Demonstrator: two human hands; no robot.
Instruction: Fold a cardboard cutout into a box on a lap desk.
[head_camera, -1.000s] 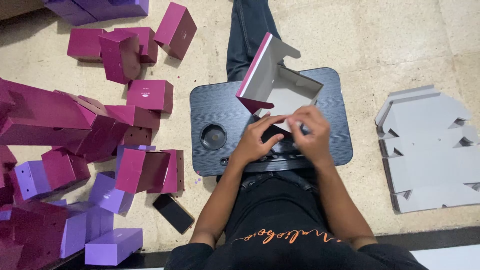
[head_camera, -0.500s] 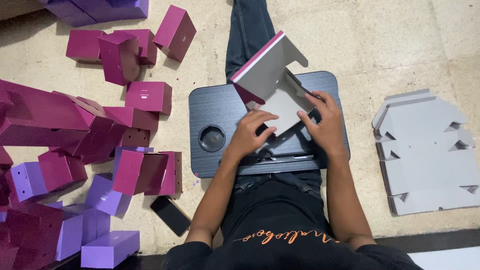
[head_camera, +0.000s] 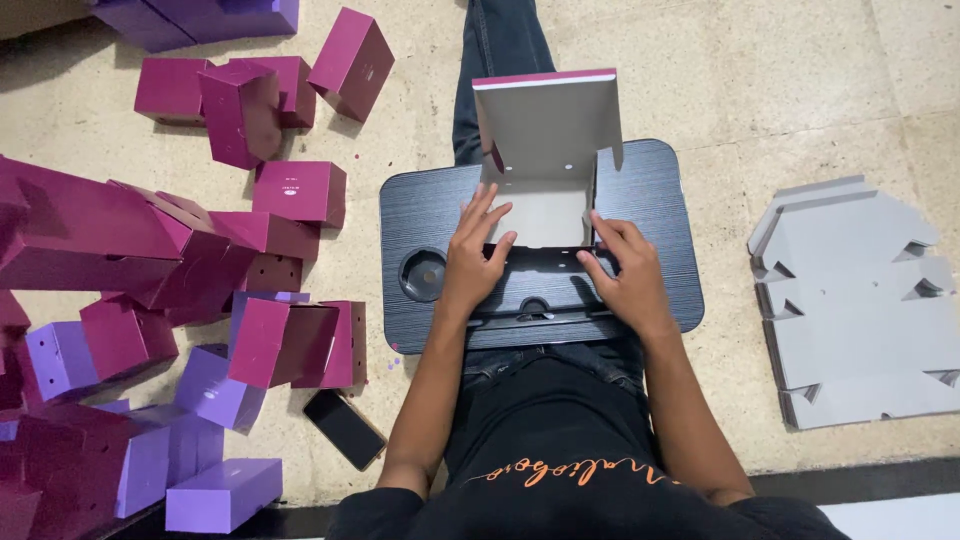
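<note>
A lap worktop (head_camera: 660, 200) rests across the person's legs, on the floor (head_camera: 800, 90). On its middle stands a half-folded box (head_camera: 545, 150), its lid raised at the far side. The left hand (head_camera: 475, 255) lies on the box's left edge, the right hand (head_camera: 625, 275) on its right edge. A round recess (head_camera: 423, 274) sits in the worktop left of the left hand. Left of the worktop a heap of folded boxes (head_camera: 180, 250) spreads over the floor; a phone (head_camera: 345, 428) lies at its near edge. Right of the worktop, well apart, lies a stack of flat box blanks (head_camera: 860, 300).
</note>
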